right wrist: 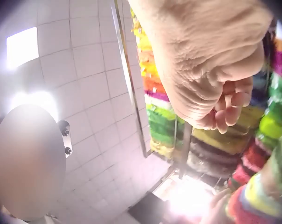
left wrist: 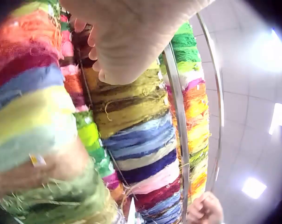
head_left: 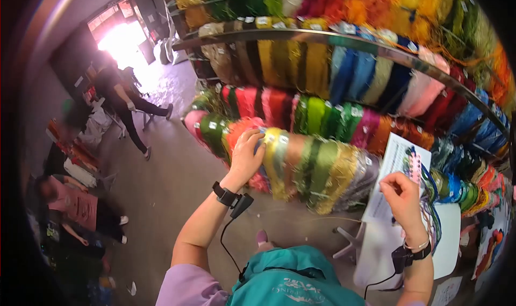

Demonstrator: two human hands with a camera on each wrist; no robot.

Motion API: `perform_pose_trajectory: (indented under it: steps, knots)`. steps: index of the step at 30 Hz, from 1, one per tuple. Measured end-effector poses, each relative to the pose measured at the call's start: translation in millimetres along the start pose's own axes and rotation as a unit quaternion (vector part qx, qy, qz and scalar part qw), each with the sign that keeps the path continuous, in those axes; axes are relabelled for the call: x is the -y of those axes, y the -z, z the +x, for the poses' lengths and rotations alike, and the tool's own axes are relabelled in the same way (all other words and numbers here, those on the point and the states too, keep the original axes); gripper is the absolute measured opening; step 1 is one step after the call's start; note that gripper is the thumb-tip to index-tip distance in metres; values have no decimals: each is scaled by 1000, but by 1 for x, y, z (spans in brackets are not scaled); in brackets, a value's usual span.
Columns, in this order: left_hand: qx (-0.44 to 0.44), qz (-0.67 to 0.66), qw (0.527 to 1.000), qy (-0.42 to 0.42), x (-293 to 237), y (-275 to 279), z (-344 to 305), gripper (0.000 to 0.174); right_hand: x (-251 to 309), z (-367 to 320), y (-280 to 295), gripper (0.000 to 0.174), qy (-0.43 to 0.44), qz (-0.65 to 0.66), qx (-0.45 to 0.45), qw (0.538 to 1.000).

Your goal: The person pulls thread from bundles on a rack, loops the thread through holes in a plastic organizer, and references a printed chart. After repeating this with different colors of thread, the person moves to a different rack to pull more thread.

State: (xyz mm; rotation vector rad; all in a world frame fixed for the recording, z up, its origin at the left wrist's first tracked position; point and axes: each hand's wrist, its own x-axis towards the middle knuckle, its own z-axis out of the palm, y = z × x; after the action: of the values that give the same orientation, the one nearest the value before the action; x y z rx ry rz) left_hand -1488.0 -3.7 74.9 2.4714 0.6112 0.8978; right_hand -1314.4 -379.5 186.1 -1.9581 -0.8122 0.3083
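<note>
Bundles of coloured thread point(head_left: 322, 163) hang in a front row. My left hand point(head_left: 247, 154) rests on or just over the coral and blue bundles at its left part, fingers loosely bent; contact is hard to tell. The left wrist view shows its palm side point(left wrist: 127, 37) beside brown and mustard bundles point(left wrist: 131, 107). My right hand point(head_left: 403, 201), fingers loosely curled, hovers before a white printed sheet point(head_left: 384, 182) with a pink braided piece point(head_left: 414, 166) on it. No object shows in the right hand point(right wrist: 211, 70) in the right wrist view.
Curved metal rails point(head_left: 322, 37) carry more thread rows behind. A white chair or table point(head_left: 376, 257) stands below the sheet. At the left, one person point(head_left: 115, 88) is near a bright doorway, and another, in a pink top point(head_left: 80, 204), is lower down.
</note>
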Motion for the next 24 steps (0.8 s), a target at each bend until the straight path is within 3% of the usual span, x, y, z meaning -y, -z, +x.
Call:
perform_pose_trajectory:
  steps: [2,6,8,10,12,14,16,18,24]
  knots:
    - [-2,24,1000,-17,42,15,19,36,55,43,-47,10,36,64,49,996]
    - [-5,53,996,-71,107,40,46,42,152,149,-139,11,207,97,89,970]
    - [-19,51,994,-94,128,46,52,42,201,200,-182,13,212,116,83,967]
    - [1,47,994,-103,141,50,56,43,239,256,-220,17,277,83,33,957]
    - [41,10,997,-67,156,44,55,45,279,304,-252,20,262,118,19,958]
    - [98,21,993,-57,163,42,50,46,305,359,-278,19,304,93,-18,948]
    - [74,37,993,-82,170,35,42,51,334,389,-298,15,305,62,-37,950]
    - [78,34,994,-75,168,38,41,55,354,422,-317,14,355,8,-116,928]
    - [92,7,992,-85,176,38,41,63,387,469,-354,20,323,-66,-227,916]
